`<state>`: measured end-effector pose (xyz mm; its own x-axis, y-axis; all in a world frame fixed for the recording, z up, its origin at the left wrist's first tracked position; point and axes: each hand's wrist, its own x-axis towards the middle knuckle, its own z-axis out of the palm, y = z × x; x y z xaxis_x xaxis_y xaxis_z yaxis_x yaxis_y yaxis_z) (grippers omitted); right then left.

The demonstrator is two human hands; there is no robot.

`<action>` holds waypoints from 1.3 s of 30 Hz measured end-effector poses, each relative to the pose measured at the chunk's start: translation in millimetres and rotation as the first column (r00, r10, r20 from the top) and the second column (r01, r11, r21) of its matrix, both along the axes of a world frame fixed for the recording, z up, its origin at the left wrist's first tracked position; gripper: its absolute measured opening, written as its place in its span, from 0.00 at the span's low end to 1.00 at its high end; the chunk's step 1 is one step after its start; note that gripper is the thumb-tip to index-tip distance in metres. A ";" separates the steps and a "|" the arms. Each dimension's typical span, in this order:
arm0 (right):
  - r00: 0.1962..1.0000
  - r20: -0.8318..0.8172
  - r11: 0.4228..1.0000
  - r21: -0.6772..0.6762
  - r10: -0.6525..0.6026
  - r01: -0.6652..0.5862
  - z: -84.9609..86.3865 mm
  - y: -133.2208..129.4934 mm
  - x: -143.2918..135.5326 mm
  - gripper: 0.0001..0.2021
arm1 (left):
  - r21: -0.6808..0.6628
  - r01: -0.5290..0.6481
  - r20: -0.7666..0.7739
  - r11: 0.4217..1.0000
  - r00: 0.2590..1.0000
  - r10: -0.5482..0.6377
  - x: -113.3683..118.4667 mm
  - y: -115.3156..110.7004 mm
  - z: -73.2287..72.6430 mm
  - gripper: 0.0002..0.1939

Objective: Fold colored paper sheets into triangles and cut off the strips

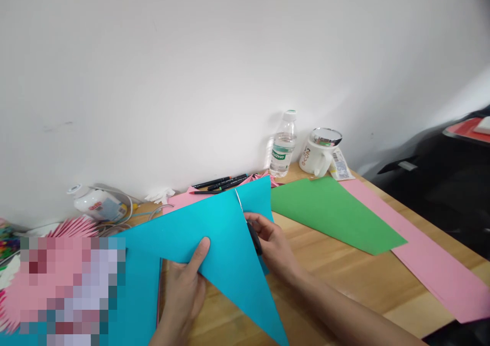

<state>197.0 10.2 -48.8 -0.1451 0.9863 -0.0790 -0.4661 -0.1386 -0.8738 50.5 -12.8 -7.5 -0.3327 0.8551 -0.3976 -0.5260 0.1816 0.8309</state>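
A large sheet of blue paper (225,233) is held up above the wooden table. My left hand (187,279) grips its lower edge, thumb on the front and fingers behind. My right hand (271,244) is closed around the black handles of a pair of scissors (254,239). One thin metal blade shows across the front of the blue paper, reaching close to its top edge. Right of the blade, a strip of the paper hangs behind my right hand. The scissors' other blade is hidden behind the paper.
Green paper (337,213) and pink paper (429,254) lie on the right of the table (306,300). A water bottle (283,147), a lidded mug (319,152) and several pens (222,182) are along the wall. At left are a white bottle (97,203) and a pixelated pink object (57,279).
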 end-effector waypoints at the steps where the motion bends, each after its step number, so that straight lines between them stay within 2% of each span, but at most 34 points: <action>1: 1.000 0.001 1.000 0.000 -0.004 0.004 -0.1 0.0 0.0 0.21 | -0.001 0.001 0.001 1.000 1.000 -0.001 0.0 -0.3 0.0 0.34; 14: 1.000 -0.014 1.000 0.008 -0.009 0.009 -0.9 -1.0 -1.0 0.20 | -0.020 -0.018 -0.012 1.000 1.000 0.017 3.5 -1.8 7.2 0.32; 23: 1.000 0.003 1.000 0.010 -0.026 0.026 -0.6 3.0 3.0 0.23 | 0.010 0.052 -0.041 0.999 0.998 -0.052 -0.1 -1.1 -2.5 0.36; 30: 0.999 0.003 0.999 -0.006 -0.045 0.045 -2.6 3.5 3.1 0.22 | -0.009 0.056 -0.049 0.998 0.997 -0.056 2.2 -2.9 -0.3 0.34; 33: 0.998 0.026 0.998 -0.009 -0.057 0.057 -2.0 3.2 3.4 0.21 | -0.005 0.034 -0.058 0.999 0.998 -0.034 -0.6 -0.1 -1.3 0.29; 35: 0.995 0.044 0.996 0.020 -0.090 0.090 0.1 3.1 4.5 0.20 | -0.010 -0.016 -0.076 1.000 0.997 0.016 -6.1 4.7 -4.0 0.22; 39: 0.964 0.099 0.965 0.119 -0.247 0.235 3.1 6.6 12.4 0.21 | -0.045 -0.139 -0.150 0.989 0.980 0.131 -24.4 18.3 -12.5 0.08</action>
<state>209.4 16.8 -45.7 0.1013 0.9946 0.0246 -0.3731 0.0609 -0.9258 26.1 5.5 -20.0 -0.5018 0.7764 -0.3813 -0.4222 0.1649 0.8914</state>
